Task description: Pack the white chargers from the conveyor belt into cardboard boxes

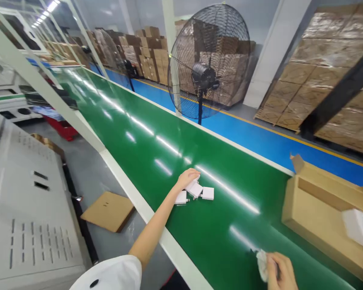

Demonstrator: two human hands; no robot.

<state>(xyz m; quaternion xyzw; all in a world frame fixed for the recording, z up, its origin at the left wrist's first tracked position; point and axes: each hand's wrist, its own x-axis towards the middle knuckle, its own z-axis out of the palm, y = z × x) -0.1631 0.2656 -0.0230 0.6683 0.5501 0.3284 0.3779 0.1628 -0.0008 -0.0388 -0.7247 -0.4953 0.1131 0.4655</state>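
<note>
My left hand (pixel 188 177) reaches over the green belt, its fingers curled round a white plug adapter (pixel 196 189) in a small cluster. Beside it lie another white adapter with metal prongs (pixel 181 197) and a square one (pixel 208 193), apart from my fingers. How many pieces lie under the hand is hidden. Nearer the front edge of the view, my right hand (pixel 281 270) pinches a crumpled white cloth (pixel 262 265) just above the belt. A small dark bit shows at the cloth's far edge, too blurred to name.
The green conveyor belt (pixel 133 149) runs away to the upper left between white rails. An open cardboard box (pixel 314 217) with white packs stands on the right. Beyond the belt is a large black fan (pixel 205 76). Flat cardboard (pixel 109 211) and a grey cabinet (pixel 27 201) are on the left.
</note>
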